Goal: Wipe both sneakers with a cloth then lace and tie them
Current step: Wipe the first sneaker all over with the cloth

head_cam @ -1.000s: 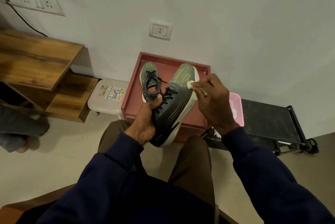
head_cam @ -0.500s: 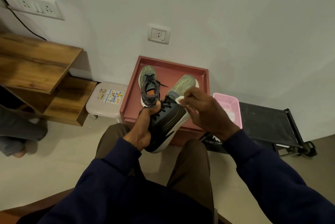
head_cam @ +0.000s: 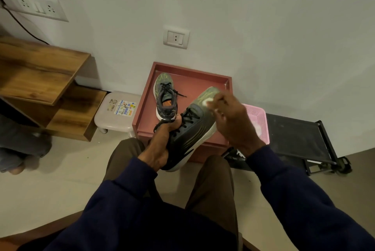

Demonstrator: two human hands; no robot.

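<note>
The left grip [head_cam: 160, 146] curls round the heel end of a dark sneaker [head_cam: 192, 129] with black laces and a pale curved sole, held tilted over the lap. The right grip [head_cam: 233, 120] pinches a small white cloth [head_cam: 209, 101] against its green toe; its fingers are blurred. The other sneaker [head_cam: 165, 98] stands on a rimmed red table [head_cam: 182, 69]. The right grip partly hides a pink perforated basket [head_cam: 258, 112].

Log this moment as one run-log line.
stage: wiping | left hand: grips dark green-streaked sneaker at heel | right hand: pinches small white cloth against toe | second sneaker: in red tray
</note>
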